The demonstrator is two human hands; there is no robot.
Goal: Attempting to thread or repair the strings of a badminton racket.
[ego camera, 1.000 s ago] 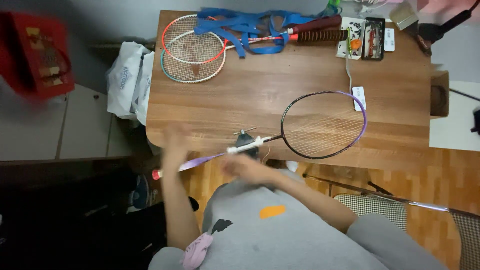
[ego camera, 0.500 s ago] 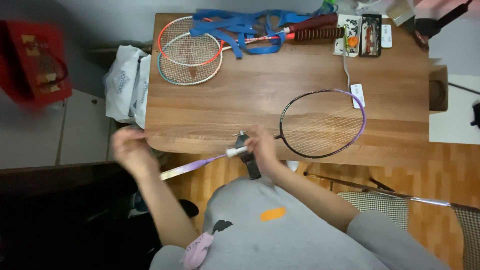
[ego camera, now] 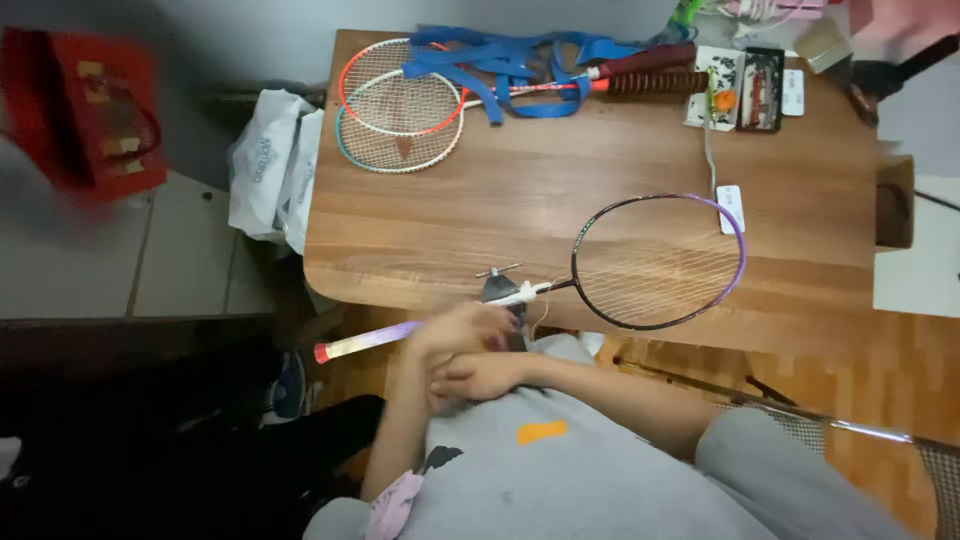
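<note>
Two hands, left hand [ego camera: 455, 330] and right hand [ego camera: 480, 378], are closed together around the purple racket's [ego camera: 600, 272] handle at the table's [ego camera: 520, 200] near edge.

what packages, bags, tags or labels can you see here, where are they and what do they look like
White plastic bags: on the floor against the table's left edge, crumpled, blue print.
Red bag: far left, boxy, blurred, with handles.
White tag: small rectangle on the table by the purple racket's rim.
Black tray: table's far right corner, rectangular, small red parts inside.
White card: right of that tray, small, upright.
</note>
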